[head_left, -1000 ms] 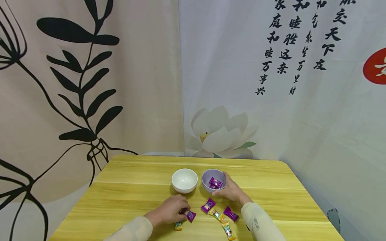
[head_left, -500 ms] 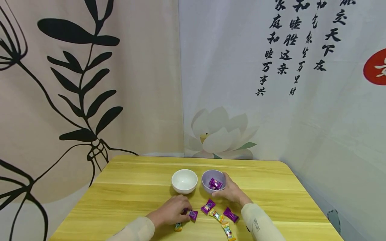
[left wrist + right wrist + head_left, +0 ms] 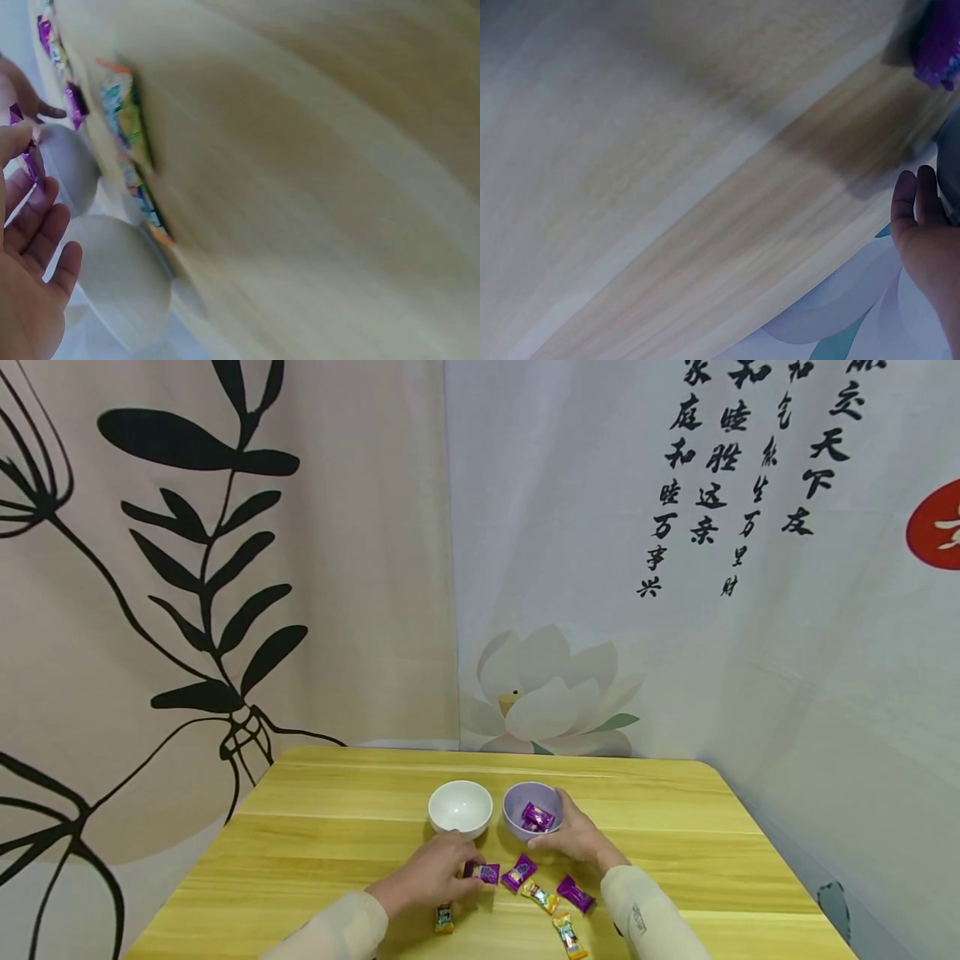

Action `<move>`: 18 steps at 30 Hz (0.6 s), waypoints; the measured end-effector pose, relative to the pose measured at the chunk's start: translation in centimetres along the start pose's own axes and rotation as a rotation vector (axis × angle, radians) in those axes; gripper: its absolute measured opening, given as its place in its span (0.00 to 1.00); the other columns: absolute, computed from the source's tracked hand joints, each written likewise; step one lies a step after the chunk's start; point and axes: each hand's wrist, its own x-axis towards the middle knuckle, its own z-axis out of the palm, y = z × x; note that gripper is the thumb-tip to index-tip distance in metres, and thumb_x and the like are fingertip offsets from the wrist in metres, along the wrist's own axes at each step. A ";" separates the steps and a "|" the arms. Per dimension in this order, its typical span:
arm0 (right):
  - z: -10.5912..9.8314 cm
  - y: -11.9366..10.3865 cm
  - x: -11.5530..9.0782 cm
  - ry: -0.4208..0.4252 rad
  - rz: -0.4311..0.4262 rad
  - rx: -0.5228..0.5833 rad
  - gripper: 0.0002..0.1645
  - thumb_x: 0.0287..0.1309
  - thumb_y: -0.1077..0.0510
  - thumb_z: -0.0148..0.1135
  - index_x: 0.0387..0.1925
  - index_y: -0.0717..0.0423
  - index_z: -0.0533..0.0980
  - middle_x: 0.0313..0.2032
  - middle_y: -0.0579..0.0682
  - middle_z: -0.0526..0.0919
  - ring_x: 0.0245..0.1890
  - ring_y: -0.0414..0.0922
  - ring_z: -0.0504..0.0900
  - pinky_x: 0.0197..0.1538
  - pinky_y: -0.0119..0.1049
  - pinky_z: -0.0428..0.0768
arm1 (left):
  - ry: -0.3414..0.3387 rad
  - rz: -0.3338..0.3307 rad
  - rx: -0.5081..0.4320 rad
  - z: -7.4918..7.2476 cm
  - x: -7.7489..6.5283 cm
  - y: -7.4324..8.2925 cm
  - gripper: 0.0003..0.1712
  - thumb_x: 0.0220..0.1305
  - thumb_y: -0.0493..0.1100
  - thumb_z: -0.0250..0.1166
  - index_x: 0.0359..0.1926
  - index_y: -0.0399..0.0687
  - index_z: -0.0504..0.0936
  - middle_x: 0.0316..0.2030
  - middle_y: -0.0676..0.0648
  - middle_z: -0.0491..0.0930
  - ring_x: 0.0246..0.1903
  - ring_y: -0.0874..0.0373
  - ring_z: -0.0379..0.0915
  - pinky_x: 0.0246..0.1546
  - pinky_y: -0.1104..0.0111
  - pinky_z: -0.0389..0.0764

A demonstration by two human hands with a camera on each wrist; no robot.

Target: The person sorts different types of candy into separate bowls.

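Note:
My left hand (image 3: 431,874) pinches a purple-wrapped candy (image 3: 487,872) between thumb and fingertips, just in front of the white bowl (image 3: 460,810). In the left wrist view the candy (image 3: 30,161) stays between thumb and index finger while the other fingers spread loosely. My right hand (image 3: 579,837) grips the lilac bowl (image 3: 514,800) from its right side, thumb at the front and fingers around the far side. Purple candies (image 3: 536,817) lie inside that bowl. The right wrist view catches only part of this hand (image 3: 926,232) against the bowl's edge.
On the wooden table (image 3: 337,835), two purple candies (image 3: 518,873) (image 3: 576,894) and two yellow ones (image 3: 539,896) (image 3: 569,937) lie in front of the lilac bowl. Another yellow candy (image 3: 444,919) lies beneath my left hand. A printed cloth (image 3: 360,568) hangs behind the table.
My left hand has moved slightly forward and right with the purple candy, uncovering more of the yellow candy below it. My right hand and both bowls have stayed in place.

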 end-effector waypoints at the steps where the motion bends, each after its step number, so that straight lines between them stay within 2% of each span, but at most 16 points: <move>1: 0.0 0.0 0.0 -0.001 0.000 0.001 0.73 0.38 0.47 0.84 0.76 0.60 0.47 0.66 0.64 0.66 0.65 0.65 0.66 0.66 0.65 0.60 | 0.010 -0.003 -0.001 -0.1 0.1 0.0 0.17 0.59 0.53 0.72 0.45 0.52 0.87 0.41 0.57 0.81 0.45 0.62 0.74 0.52 0.63 0.76; 8: -0.1 -0.1 0.0 -0.001 0.008 0.010 0.73 0.38 0.45 0.84 0.76 0.59 0.47 0.66 0.63 0.67 0.65 0.65 0.66 0.66 0.65 0.60 | 0.100 0.031 -0.002 -0.7 1.4 0.0 0.15 0.58 0.52 0.73 0.43 0.51 0.87 0.36 0.60 0.79 0.40 0.65 0.72 0.48 0.66 0.76; 13: -0.2 -0.2 -0.1 -0.001 -0.003 -0.004 0.73 0.39 0.45 0.83 0.76 0.61 0.46 0.66 0.64 0.67 0.65 0.65 0.66 0.66 0.65 0.60 | 0.103 0.000 -0.026 -1.3 2.3 0.4 0.14 0.58 0.53 0.73 0.42 0.53 0.87 0.34 0.62 0.77 0.38 0.67 0.70 0.46 0.66 0.75; 18: -0.3 -0.3 -0.2 -0.007 -0.010 -0.013 0.73 0.39 0.45 0.83 0.76 0.61 0.46 0.66 0.65 0.66 0.65 0.65 0.66 0.66 0.65 0.60 | 0.130 -0.002 0.004 -1.3 3.5 0.4 0.13 0.58 0.53 0.73 0.40 0.52 0.88 0.32 0.62 0.77 0.34 0.67 0.68 0.40 0.69 0.74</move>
